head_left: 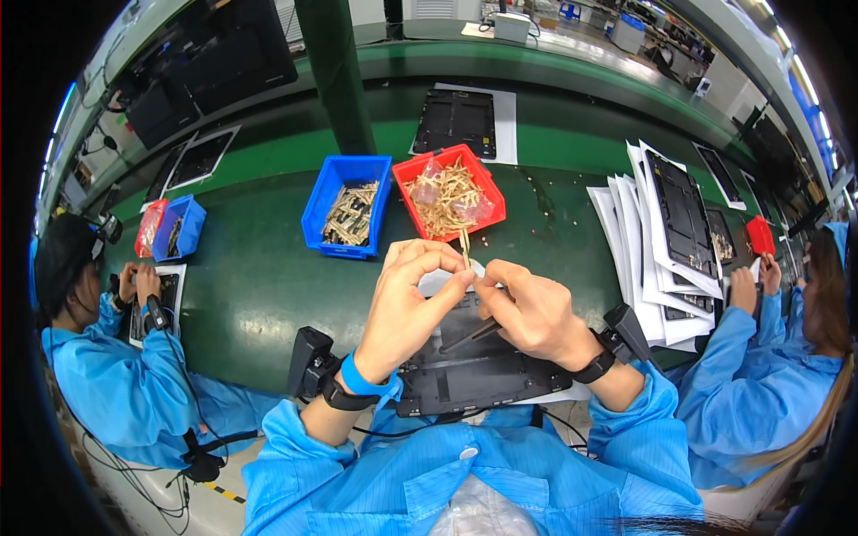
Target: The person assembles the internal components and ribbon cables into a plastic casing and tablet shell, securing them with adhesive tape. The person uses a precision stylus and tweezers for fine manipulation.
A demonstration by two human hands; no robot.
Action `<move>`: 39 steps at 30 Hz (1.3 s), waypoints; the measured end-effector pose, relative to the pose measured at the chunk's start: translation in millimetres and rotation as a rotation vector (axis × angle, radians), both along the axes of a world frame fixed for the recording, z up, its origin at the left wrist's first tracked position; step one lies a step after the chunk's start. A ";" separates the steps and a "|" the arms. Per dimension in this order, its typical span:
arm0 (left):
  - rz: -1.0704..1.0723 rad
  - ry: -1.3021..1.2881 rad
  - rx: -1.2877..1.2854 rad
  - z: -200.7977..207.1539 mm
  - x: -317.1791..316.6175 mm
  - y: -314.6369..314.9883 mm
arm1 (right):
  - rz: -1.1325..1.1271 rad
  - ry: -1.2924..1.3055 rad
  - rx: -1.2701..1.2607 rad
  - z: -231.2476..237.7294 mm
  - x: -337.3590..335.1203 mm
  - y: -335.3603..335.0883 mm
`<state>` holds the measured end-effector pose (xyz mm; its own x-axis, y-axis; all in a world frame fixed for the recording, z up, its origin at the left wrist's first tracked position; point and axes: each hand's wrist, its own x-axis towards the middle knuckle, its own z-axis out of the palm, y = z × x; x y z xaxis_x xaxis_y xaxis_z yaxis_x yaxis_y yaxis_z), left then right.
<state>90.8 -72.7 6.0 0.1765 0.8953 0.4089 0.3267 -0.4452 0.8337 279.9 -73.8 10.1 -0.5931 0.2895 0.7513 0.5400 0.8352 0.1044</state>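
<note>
My left hand (409, 299) is closed, thumb and forefinger pinching a thin tan-gold strip (465, 245) that points away from me. Fingertips of my right hand (533, 314) meet the left ones at the strip's near end; whether they grip it too I cannot tell. Dark tweezers (468, 339) stick out to the left from under my right fingers. Below both hands lies a black flat device housing (487, 386), partly covered by them. Just beyond stands a red bin (494, 215) of tan strips and clear plastic, with a blue bin (312, 217) of similar strips to its left.
Another black housing (454, 123) rests on white sheets at the back. Housings and white sheets form a leaning stack (640, 259) on the right. Co-workers in blue sit at the left (116, 375) and right (760, 384). A green post (335, 80) rises behind the bins.
</note>
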 end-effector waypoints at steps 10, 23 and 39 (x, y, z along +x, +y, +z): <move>0.015 0.151 0.188 0.7 -0.9 2.8 | -0.103 0.195 -0.255 -1.6 -0.9 -1.3; -0.118 0.267 0.159 9.6 -6.4 15.9 | 0.065 -0.142 -0.286 24.7 15.1 21.6; -0.222 0.015 -0.110 -0.3 -20.9 52.5 | -0.167 -0.008 -0.287 23.6 6.8 102.1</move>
